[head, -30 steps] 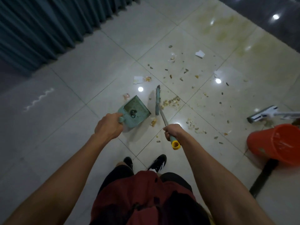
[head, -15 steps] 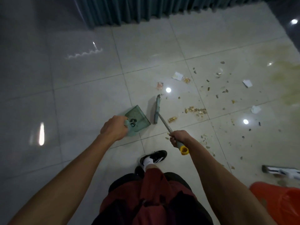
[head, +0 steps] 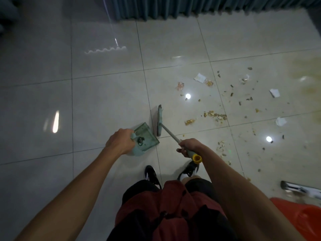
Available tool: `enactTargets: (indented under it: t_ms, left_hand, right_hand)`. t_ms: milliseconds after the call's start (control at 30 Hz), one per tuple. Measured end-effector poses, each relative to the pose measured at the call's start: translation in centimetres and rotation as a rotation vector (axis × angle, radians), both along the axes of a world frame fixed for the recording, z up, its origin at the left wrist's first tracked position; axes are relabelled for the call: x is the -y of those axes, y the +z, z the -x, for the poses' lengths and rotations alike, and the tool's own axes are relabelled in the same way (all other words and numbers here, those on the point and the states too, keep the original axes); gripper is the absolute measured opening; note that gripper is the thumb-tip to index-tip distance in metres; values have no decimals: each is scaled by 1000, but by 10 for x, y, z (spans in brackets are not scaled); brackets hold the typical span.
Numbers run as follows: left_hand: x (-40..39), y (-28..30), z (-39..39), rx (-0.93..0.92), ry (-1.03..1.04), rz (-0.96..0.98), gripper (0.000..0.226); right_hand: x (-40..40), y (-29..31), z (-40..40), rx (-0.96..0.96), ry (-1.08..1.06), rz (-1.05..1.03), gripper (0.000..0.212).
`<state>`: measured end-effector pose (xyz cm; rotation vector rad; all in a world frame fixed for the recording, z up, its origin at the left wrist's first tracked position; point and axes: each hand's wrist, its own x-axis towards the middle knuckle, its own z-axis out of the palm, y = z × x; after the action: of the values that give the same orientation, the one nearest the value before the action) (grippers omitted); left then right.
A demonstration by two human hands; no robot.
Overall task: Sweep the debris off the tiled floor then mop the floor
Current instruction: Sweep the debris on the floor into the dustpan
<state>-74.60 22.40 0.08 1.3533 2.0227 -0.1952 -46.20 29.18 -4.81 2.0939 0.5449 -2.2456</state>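
Now the broom point(head: 160, 120) has slid away from the crumbs point(head: 215, 116), close to the dustpan point(head: 145, 137). His left hand point(head: 120, 143) grips the dustpan, right hand point(head: 190, 147) grips the broom. He should reach back and sweep slowly toward the pan.

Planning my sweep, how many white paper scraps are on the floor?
3 that I can make out: one scrap farthest, one right of it, one nearest, past the tile joint. Smaller bits may be too blurred to tell.

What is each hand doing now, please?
Left hand: closed, holding the dustpan by its handle.
Right hand: closed, holding the broom handle.
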Motion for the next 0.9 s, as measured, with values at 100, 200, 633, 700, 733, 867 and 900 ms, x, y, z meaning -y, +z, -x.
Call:
enactTargets:
  t_ms: [100,200,633,700,733,867,900]
  left_hand:
    - [5,-1,-17,-3,-5,18,8]
    - [4,-2,-41,-23,0,27,8]
    - [-11,-6,-212,-151,47,61,21]
    - [-14,-8,-231,-166,56,55,24]
    - [-16,-8,-236,-170,56,51,26]
    - [-30,-4,-258,-165,41,52,26]
    - [-35,-2,-263,-160,33,48,24]
  right_hand:
    - [7,-8,-26,21,31,42,18]
    - [7,-16,-66,34,82,65,25]
    - [-26,-39,-215,548,1368,-650,28]
    - [-26,-44,-227,583,1434,-681,28]
    - [-25,-46,-231,594,1462,-692,29]
    - [-29,-52,-250,622,1478,-698,30]
    - [-31,-53,-256,625,1478,-696,31]
